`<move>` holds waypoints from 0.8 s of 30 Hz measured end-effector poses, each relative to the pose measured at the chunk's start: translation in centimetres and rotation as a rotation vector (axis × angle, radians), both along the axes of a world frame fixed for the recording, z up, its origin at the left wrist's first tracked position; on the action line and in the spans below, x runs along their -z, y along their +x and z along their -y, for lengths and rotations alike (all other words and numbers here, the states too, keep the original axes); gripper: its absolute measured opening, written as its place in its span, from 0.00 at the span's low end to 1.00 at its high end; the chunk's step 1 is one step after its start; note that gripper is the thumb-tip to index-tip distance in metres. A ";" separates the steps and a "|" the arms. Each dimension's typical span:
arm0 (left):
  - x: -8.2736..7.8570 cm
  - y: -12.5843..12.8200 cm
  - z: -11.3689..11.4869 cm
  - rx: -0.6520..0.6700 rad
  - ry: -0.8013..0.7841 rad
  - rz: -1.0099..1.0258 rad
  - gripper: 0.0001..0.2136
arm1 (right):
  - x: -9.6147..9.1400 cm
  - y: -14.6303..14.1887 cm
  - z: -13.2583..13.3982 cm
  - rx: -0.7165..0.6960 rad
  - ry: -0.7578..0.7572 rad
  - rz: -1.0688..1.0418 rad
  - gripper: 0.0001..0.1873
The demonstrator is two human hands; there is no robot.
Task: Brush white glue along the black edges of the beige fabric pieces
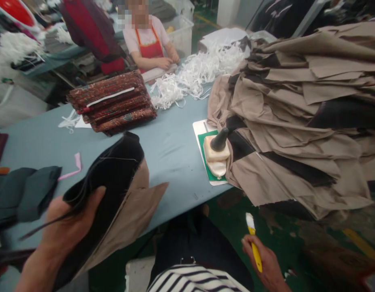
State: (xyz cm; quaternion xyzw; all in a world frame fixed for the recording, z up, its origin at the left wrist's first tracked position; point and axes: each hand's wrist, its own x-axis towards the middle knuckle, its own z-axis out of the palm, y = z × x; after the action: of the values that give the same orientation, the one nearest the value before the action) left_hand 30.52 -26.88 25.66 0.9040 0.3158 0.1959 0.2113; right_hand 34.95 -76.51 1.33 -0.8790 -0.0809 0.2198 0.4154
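My left hand is closed around a folded bundle of black and tan fabric, thumb on the near face, at the left of the blue table. Low on the right, my right hand grips a paintbrush with a yellow handle and white-coated tip, held beyond the table's front edge. On the table between them stands a whitish block-shaped container with a dark cone-shaped piece on top. It rests on a green sheet over a white board. Whether the container is open is unclear.
A large heap of tan and black fabric covers the right side of the table. Patterned red-brown cloth is stacked at the far left, beside white strips. Dark folded fabric lies left. A person in a red apron sits opposite.
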 end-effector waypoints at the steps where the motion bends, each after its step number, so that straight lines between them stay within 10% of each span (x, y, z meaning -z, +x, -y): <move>1: 0.2 -0.2 1.5 0.005 -0.042 -0.001 0.22 | -0.8 0.7 -0.4 -0.017 0.035 0.033 0.28; 11: 7.6 -5.9 9.3 -0.580 -0.681 0.054 0.21 | -13.2 8.9 -10.5 -0.163 0.400 0.553 0.09; 19: 6.8 -5.2 10.3 -0.442 -1.153 0.193 0.33 | -18.5 12.7 -18.6 -0.300 0.798 0.360 0.13; 24: 5.6 -4.6 10.6 -0.259 -0.892 0.085 0.28 | -18.4 12.4 -21.7 -0.424 0.962 0.235 0.14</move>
State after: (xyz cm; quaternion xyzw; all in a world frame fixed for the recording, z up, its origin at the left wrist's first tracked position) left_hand 25.97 -37.49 20.09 0.6693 0.4705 0.1027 0.5658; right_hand 47.32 -54.83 19.71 -0.5725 -0.3940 0.1369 0.7059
